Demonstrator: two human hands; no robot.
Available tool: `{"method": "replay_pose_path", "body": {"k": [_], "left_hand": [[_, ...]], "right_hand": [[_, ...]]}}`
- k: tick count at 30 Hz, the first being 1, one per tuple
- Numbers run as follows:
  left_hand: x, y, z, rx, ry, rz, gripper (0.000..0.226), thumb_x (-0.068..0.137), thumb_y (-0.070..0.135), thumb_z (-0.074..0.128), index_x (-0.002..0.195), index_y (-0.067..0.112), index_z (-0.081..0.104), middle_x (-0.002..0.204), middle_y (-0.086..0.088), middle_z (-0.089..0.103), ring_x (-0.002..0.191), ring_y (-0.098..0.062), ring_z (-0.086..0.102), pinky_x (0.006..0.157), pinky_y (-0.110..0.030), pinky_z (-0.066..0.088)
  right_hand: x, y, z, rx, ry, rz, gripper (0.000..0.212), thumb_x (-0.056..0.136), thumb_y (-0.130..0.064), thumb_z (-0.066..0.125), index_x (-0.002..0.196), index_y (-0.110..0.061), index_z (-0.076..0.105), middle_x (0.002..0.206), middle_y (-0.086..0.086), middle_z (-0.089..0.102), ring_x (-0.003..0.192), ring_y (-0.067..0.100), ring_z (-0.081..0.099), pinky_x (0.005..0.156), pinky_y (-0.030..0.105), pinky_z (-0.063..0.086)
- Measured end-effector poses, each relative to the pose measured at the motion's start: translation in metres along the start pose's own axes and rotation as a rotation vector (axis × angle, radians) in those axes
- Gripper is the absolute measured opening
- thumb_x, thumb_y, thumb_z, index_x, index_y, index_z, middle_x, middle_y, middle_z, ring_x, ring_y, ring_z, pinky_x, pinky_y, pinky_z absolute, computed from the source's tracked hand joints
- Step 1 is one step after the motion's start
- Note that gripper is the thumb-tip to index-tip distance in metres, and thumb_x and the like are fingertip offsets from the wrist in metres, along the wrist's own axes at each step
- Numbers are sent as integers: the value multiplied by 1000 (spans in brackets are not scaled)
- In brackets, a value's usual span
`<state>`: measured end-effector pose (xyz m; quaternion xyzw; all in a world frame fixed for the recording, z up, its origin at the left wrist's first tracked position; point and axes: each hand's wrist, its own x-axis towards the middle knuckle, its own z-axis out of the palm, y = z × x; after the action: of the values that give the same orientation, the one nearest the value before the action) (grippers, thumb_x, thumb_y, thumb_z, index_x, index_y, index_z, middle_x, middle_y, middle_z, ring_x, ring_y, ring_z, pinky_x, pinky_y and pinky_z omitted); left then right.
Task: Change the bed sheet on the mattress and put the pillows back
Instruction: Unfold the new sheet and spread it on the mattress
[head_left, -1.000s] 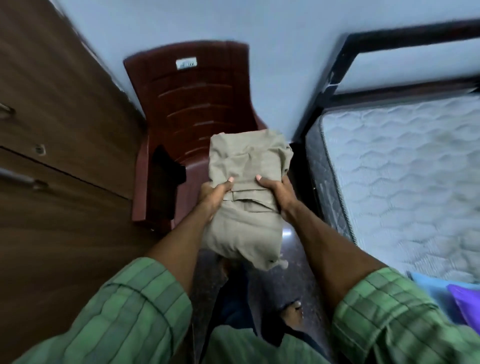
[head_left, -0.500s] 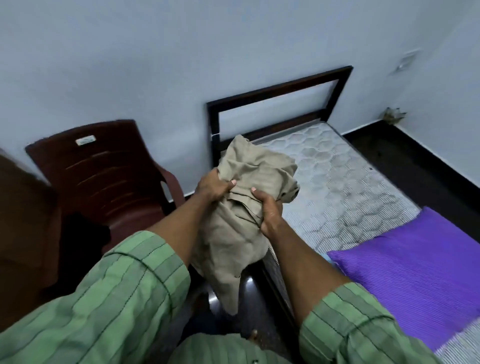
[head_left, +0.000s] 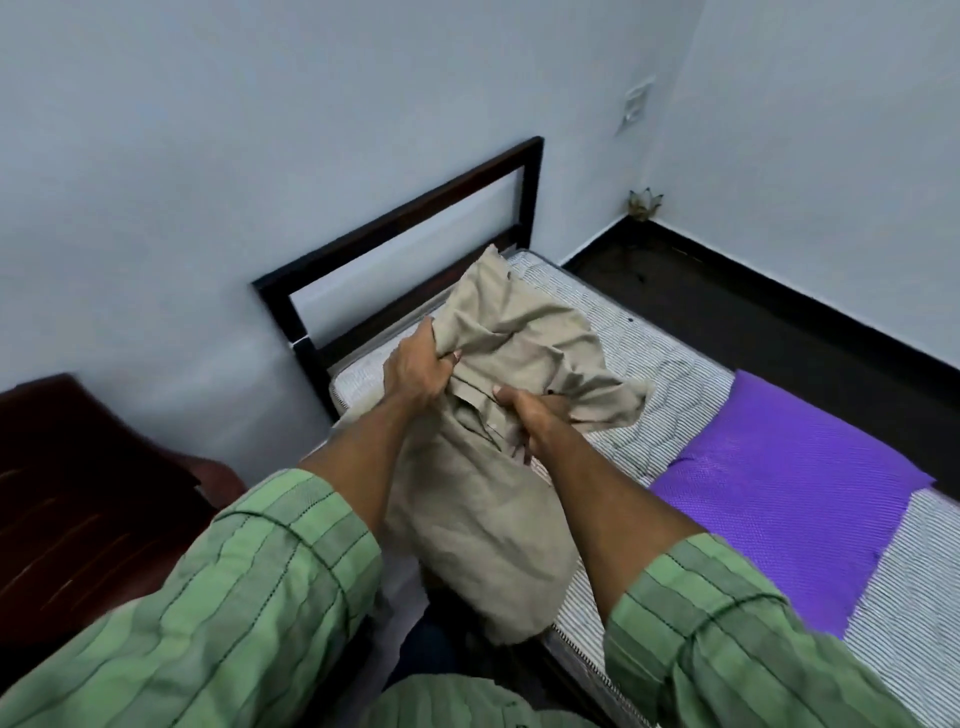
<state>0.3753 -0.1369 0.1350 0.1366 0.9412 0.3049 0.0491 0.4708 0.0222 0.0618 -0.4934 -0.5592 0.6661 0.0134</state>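
Centrally, one bunched tan bed sheet (head_left: 498, 415) hangs in front of me over the near edge of the mattress (head_left: 649, 364), its upper folds spilling toward the headboard (head_left: 400, 228) and its lower bulk drooping between my forearms. My left hand (head_left: 418, 371) grips the cloth on its upper left, fingers curled round a fold; my right hand (head_left: 527, 415) grips it lower and to the right, thumb on top, fingers buried in the fabric. Both arms reach forward, green striped sleeves (head_left: 260, 597) pushed above the forearms. One purple pillow (head_left: 800, 483) lies on the bare quilted mattress, right of the sheet. One dark red chair (head_left: 78, 493) stands at the left, beside the bed.
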Motion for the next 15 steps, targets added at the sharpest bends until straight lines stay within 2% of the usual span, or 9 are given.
{"method": "replay_pose_path", "body": {"k": [1, 3, 5, 6, 8, 10, 12, 14, 15], "left_hand": [[17, 4, 3, 13, -17, 22, 56, 84, 53, 65, 131, 29, 44, 121, -12, 69, 112, -38, 64, 93, -49, 53], [52, 14, 12, 56, -67, 84, 49, 84, 49, 67, 123, 28, 46, 117, -11, 70, 109, -38, 65, 89, -48, 54], [79, 25, 21, 105, -117, 156, 43, 85, 43, 67, 119, 28, 46, 114, -10, 70, 106, -38, 65, 84, -45, 53], [92, 28, 26, 130, -147, 190, 42, 86, 39, 67, 121, 29, 46, 114, -11, 70, 105, -39, 65, 83, -44, 51], [118, 32, 34, 194, -210, 281, 45, 86, 33, 66, 125, 28, 46, 113, -13, 70, 105, -40, 65, 82, -44, 49], [137, 30, 40, 243, -248, 367, 45, 84, 29, 66, 124, 25, 46, 108, -14, 71, 100, -42, 66, 79, -44, 50], [154, 26, 45, 256, -224, 403, 47, 80, 28, 67, 121, 24, 46, 101, -14, 71, 92, -42, 67, 74, -43, 49], [165, 20, 50, 253, -174, 398, 51, 74, 26, 69, 120, 24, 47, 95, -12, 70, 86, -40, 65, 70, -43, 47], [169, 18, 54, 231, -142, 386, 53, 71, 25, 70, 119, 23, 49, 95, -11, 69, 85, -39, 63, 71, -42, 46]], "right_hand": [[23, -3, 4, -66, -19, 69, 81, 44, -49, 96, 108, -6, 67, 85, 6, 74, 73, 26, 72, 65, 40, 62], [31, -27, 6, -231, 118, 127, 96, 51, -50, 91, 132, -10, 56, 114, 10, 70, 100, 37, 70, 80, 42, 56], [38, -52, 4, -432, 391, -42, 114, 54, -44, 92, 147, -19, 31, 145, 12, 46, 129, 39, 53, 97, 48, 49], [42, -62, 3, -507, 443, -124, 122, 55, -40, 95, 151, -23, 21, 154, 10, 34, 138, 37, 43, 106, 52, 44], [59, -87, 1, -553, 402, -245, 132, 59, -34, 96, 158, -27, 9, 164, 5, 21, 147, 35, 29, 115, 55, 34], [85, -104, 2, -537, 321, -263, 137, 58, -33, 97, 160, -31, 4, 163, 7, 27, 148, 33, 28, 116, 57, 30], [110, -112, 6, -485, 261, -205, 132, 52, -41, 96, 154, -40, 11, 148, 10, 48, 140, 32, 42, 115, 54, 35], [130, -117, 8, -435, 192, -162, 104, 47, -51, 91, 137, -40, 39, 123, 3, 68, 121, 30, 61, 104, 49, 50], [134, -121, 10, -445, 172, -149, 86, 50, -52, 89, 127, -34, 55, 110, 1, 73, 110, 29, 67, 97, 45, 55]]}}
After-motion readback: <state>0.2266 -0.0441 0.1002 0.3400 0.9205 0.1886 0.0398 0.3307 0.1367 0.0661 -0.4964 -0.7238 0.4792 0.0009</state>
